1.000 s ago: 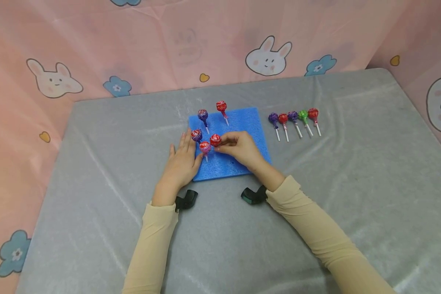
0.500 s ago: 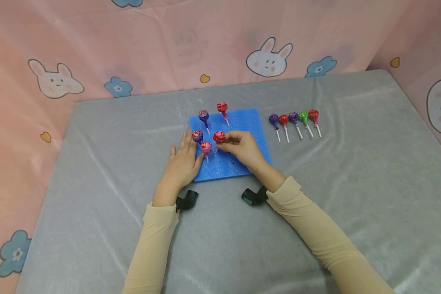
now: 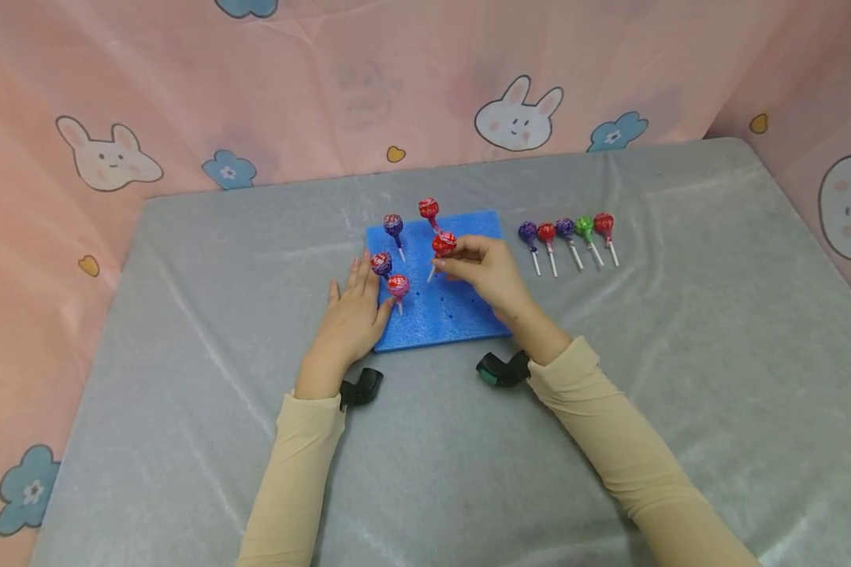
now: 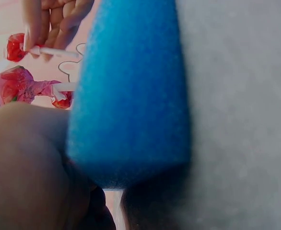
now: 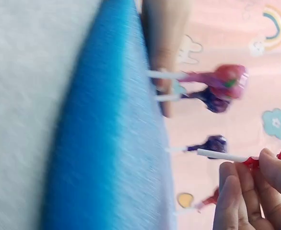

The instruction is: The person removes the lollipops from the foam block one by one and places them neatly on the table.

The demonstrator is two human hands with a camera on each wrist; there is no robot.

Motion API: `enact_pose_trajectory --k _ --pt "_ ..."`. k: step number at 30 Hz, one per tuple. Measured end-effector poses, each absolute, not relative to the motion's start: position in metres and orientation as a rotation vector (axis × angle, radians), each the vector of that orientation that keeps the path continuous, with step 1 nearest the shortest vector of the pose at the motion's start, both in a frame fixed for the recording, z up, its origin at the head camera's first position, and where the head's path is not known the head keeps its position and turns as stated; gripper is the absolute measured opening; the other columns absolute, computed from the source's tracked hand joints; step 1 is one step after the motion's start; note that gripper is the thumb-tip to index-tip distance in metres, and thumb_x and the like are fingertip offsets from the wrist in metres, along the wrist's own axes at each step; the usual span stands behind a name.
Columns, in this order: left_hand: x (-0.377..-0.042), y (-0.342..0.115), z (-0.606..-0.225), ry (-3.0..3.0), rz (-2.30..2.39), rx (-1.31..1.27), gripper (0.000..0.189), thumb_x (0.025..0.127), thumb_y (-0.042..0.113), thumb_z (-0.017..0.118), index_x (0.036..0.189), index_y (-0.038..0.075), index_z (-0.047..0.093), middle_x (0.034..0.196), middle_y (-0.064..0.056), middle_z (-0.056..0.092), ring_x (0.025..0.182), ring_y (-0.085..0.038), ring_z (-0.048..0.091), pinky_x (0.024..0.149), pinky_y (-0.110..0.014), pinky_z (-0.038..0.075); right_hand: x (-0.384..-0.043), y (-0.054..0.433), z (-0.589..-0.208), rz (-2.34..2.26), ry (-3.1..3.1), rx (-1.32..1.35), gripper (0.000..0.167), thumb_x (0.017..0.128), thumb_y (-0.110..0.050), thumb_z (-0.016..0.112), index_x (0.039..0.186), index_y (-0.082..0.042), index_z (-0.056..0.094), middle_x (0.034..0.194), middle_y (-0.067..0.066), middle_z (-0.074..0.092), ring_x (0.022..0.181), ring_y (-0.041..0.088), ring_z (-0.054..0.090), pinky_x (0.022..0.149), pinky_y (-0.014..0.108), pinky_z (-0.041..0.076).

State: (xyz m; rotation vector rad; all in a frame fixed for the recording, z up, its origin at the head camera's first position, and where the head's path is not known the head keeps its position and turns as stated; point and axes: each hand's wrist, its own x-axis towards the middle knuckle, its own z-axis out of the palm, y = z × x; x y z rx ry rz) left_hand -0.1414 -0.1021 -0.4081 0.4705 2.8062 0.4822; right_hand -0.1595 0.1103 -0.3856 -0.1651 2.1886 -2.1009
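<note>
Between its thumb and fingers, my right hand (image 3: 495, 277) pinches a red lollipop (image 3: 444, 243) above a blue foam board (image 3: 425, 335). In the right wrist view the held lollipop's white stick (image 5: 217, 155) is bare at its end, apart from the foam. My left hand (image 3: 351, 321) lies with straight fingers along the board's left edge, the thumb on the board. Lollipops stand upright in the foam: a pink one (image 3: 398, 286) and a red-and-purple one (image 3: 381, 264) near the left hand, a purple one (image 3: 393, 226) and a red one (image 3: 429, 209) farther back.
Right of the board, several lollipops lie in a row on the grey tablecloth (image 3: 681, 331), among them a green one (image 3: 585, 227) and a red one (image 3: 603, 224). Small holes dot the board. A pink patterned curtain (image 3: 291, 94) hangs behind the table.
My right hand has moved right and away from me with the red lollipop, whose stick now shows. More of the board's holes are uncovered. The left hand stays put.
</note>
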Motion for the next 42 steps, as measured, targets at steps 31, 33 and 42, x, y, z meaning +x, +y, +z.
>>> enact_pose_trajectory --k 31,33,42 --pt "-0.142 -0.101 -0.407 2.808 0.505 0.468 0.06 0.102 0.034 0.033 0.148 -0.004 0.022 0.157 -0.012 -0.005 0.144 -0.026 -0.003 0.111 -0.055 0.0 -0.16 0.251 -0.38 -1.401 2.254 -0.055 0.02 0.09 -0.007 0.062 0.095 0.012 0.064 0.078 0.001 0.068 0.07 0.007 0.063 0.065 0.025 0.055" --pt "-0.142 -0.101 -0.407 2.804 0.503 0.464 0.06 0.103 0.034 0.032 0.148 -0.004 0.021 0.157 -0.012 -0.006 0.144 -0.026 -0.004 0.111 -0.055 0.0 -0.16 0.253 -0.381 -1.374 2.241 -0.063 0.021 0.09 -0.006 0.062 0.096 0.013 0.064 0.079 0.002 0.069 0.069 0.006 0.063 0.064 0.025 0.054" --pt "-0.14 -0.102 -0.408 2.802 0.489 0.461 0.06 0.103 0.035 0.031 0.147 -0.004 0.023 0.157 -0.012 -0.005 0.144 -0.026 -0.004 0.112 -0.054 0.0 -0.161 0.258 -0.387 -1.319 2.193 -0.019 0.019 0.089 -0.007 0.064 0.094 0.011 0.067 0.076 -0.002 0.068 0.064 0.005 0.061 0.061 0.023 0.054"
